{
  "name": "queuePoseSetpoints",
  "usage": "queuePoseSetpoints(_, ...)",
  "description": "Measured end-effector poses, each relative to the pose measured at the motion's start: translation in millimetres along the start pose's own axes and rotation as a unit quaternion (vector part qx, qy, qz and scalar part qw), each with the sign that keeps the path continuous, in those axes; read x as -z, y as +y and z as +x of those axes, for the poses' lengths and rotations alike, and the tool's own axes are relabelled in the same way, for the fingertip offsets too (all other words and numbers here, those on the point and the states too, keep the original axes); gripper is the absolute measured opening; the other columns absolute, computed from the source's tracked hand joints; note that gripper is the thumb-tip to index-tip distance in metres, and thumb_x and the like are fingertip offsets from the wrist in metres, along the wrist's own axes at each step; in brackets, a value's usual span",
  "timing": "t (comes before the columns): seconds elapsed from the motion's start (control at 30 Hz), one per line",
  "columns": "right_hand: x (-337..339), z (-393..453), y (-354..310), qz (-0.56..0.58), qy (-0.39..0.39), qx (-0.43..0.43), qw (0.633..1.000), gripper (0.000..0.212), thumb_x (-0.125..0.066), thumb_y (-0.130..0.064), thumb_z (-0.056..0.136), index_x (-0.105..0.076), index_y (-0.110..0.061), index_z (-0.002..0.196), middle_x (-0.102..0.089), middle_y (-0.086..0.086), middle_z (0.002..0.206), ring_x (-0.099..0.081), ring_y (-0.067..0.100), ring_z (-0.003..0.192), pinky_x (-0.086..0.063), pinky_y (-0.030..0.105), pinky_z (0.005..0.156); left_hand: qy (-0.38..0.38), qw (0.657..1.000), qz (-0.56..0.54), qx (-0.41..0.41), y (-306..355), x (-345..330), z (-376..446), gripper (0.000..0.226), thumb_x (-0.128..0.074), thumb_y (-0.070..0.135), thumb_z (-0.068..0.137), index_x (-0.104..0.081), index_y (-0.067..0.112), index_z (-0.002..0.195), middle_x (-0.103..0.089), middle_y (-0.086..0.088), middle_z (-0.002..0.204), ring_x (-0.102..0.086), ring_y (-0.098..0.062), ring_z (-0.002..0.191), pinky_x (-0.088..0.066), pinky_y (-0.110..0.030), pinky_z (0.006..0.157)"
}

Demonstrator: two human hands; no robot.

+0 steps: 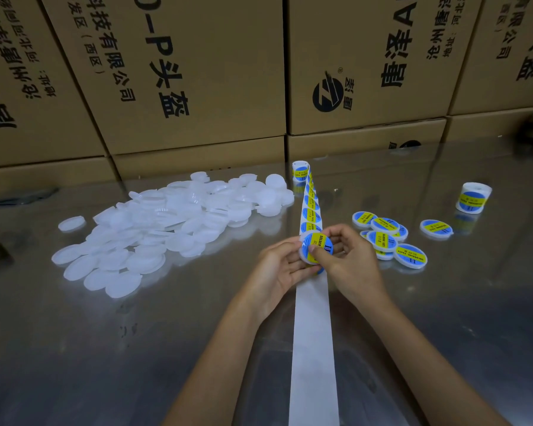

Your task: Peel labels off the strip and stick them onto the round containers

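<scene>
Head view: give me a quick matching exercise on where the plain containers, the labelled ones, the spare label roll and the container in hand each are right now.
Things:
1. Unlabelled containers
2. Labelled containers
3. Spare label roll
4. Container being labelled

Places or states:
A. Stands alone, far right on the table
B. Held between the left hand and right hand, over the label strip
C. Big white heap left of the strip
D. Small cluster right of the strip, blue and yellow faces up

Pairs: 1-C, 2-D, 3-A, 4-B
</scene>
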State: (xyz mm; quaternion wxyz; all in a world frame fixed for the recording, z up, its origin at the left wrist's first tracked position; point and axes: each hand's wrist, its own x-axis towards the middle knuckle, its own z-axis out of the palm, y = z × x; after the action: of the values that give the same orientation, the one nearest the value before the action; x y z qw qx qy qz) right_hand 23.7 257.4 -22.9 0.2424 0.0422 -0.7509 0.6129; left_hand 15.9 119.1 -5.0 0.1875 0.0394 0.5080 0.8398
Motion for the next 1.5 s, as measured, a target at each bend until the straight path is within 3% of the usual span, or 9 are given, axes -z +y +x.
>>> queuePoseSetpoints(0.2, 0.7, -0.8, 3.8, -0.043, 0.003, 0.021, 0.999, 0.029, -0.078, -0.009, 0.079, -0.059, -0.03, 0.082, -0.065, -0.023, 0.072, -0.057, 0.0, 0.062, -0.046, 0.012, 0.056, -0.002, 1.0, 0.018, -0.003, -0.9, -0.1, 0.5, 0.032, -0.045, 0.008, 0.102, -0.062, -0.004, 0.126, -0.07, -0.023, 0.117, -0.071, -0.026, 0.101, -0.06, -0.033, 0.087)
queuePoseSetpoints(0.47, -2.3, -2.1, 7.6, -0.13, 0.044, 0.064, 0.989, 0.026, -0.08, -0.017, 0.077, -0.06, -0.024, 0.093, -0.061, -0.01, 0.091, -0.058, -0.002, 0.08, -0.044, 0.008, 0.064, 0.014, 1.0, 0.015, -0.009, -2.1, -1.2, 1.1, 0.032, -0.047, 0.006, 0.1, -0.061, -0.004, 0.126, -0.07, -0.023, 0.117, -0.069, -0.029, 0.104, -0.059, -0.033, 0.089)
queuePoseSetpoints(0.63, 1.3, -1.0, 8.3, -0.118, 0.061, 0.054, 0.99, 0.055, -0.083, -0.027, 0.073, -0.049, -0.034, 0.116, -0.048, -0.02, 0.098, -0.052, 0.0, 0.081, -0.041, 0.008, 0.067, 0.001, 1.0, -0.023, -0.008, -1.7, -0.7, 0.9, 0.032, -0.045, 0.005, 0.101, -0.06, -0.004, 0.128, -0.069, -0.024, 0.121, -0.068, -0.031, 0.11, -0.059, -0.034, 0.09)
queuePoseSetpoints(0.83, 3.5, 1.2, 14.1, -0.187, 0.017, 0.014, 0.982, 0.03, -0.07, -0.047, 0.084, -0.057, -0.022, 0.074, -0.056, -0.002, 0.062, -0.049, 0.009, 0.056, -0.038, 0.025, 0.054, -0.027, 0.997, -0.076, -0.01, 0.0, 3.0, 1.2, 0.03, -0.044, 0.008, 0.102, -0.059, -0.003, 0.127, -0.069, -0.023, 0.12, -0.069, -0.031, 0.112, -0.059, -0.036, 0.091)
queuePoseSetpoints(0.93, 5.8, 0.1, 11.4, -0.169, 0.024, 0.054, 0.984, 0.029, -0.061, -0.037, 0.094, -0.061, -0.016, 0.075, -0.059, -0.003, 0.059, -0.055, 0.011, 0.058, -0.044, 0.029, 0.055, -0.024, 0.996, -0.086, -0.009, 0.3, 3.7, 2.1, 0.028, -0.046, 0.008, 0.101, -0.06, -0.003, 0.123, -0.07, -0.023, 0.118, -0.071, -0.031, 0.106, -0.06, -0.036, 0.086)
queuePoseSetpoints(1.07, 8.3, -0.1, 13.1, -0.178, 0.037, 0.078, 0.98, 0.031, -0.055, -0.024, 0.099, -0.057, -0.011, 0.071, -0.046, -0.005, 0.05, -0.044, 0.01, 0.052, -0.03, 0.022, 0.049, -0.024, 0.997, -0.073, -0.015, 0.0, 4.4, 2.3, 0.025, -0.048, 0.008, 0.1, -0.065, -0.002, 0.115, -0.072, -0.023, 0.113, -0.073, -0.031, 0.101, -0.061, -0.036, 0.081)
queuePoseSetpoints(1.17, 9.0, 1.0, 15.6, -0.196, 0.041, 0.079, 0.977, 0.033, -0.055, -0.018, 0.099, -0.049, -0.013, 0.067, -0.039, -0.005, 0.048, -0.042, 0.01, 0.053, -0.027, 0.02, 0.048, 0.006, 0.996, 0.059, -0.065, -1.1, 5.7, 1.4, 0.027, -0.052, 0.001, 0.096, -0.067, 0.008, 0.118, -0.074, -0.017, 0.108, -0.073, -0.03, 0.096, -0.061, -0.037, 0.08)
queuePoseSetpoints(1.3, 7.3, 0.8, 16.1, -0.193, 0.023, 0.08, 0.978, 0.029, -0.055, -0.02, 0.099, -0.054, -0.015, 0.071, -0.046, -0.006, 0.052, -0.044, 0.011, 0.054, -0.031, 0.024, 0.051, 0.018, 0.977, 0.181, -0.112, -2.6, 7.7, -1.1, 0.048, -0.058, -0.013, 0.089, -0.066, 0.02, 0.122, -0.075, -0.015, 0.101, -0.072, -0.026, 0.087, -0.062, -0.037, 0.076)
queuePoseSetpoints(1.5, 5.9, 0.9, 10.3, -0.087, -0.018, 0.048, 0.995, 0.033, -0.047, -0.028, 0.104, -0.055, -0.017, 0.074, -0.05, -0.002, 0.06, -0.042, 0.008, 0.058, -0.037, 0.029, 0.056, 0.054, 0.976, 0.166, -0.129, -0.6, 4.4, -3.3, 0.032, -0.071, -0.009, 0.084, -0.07, 0.009, 0.111, -0.077, -0.016, 0.092, -0.075, -0.024, 0.08, -0.062, -0.03, 0.067)
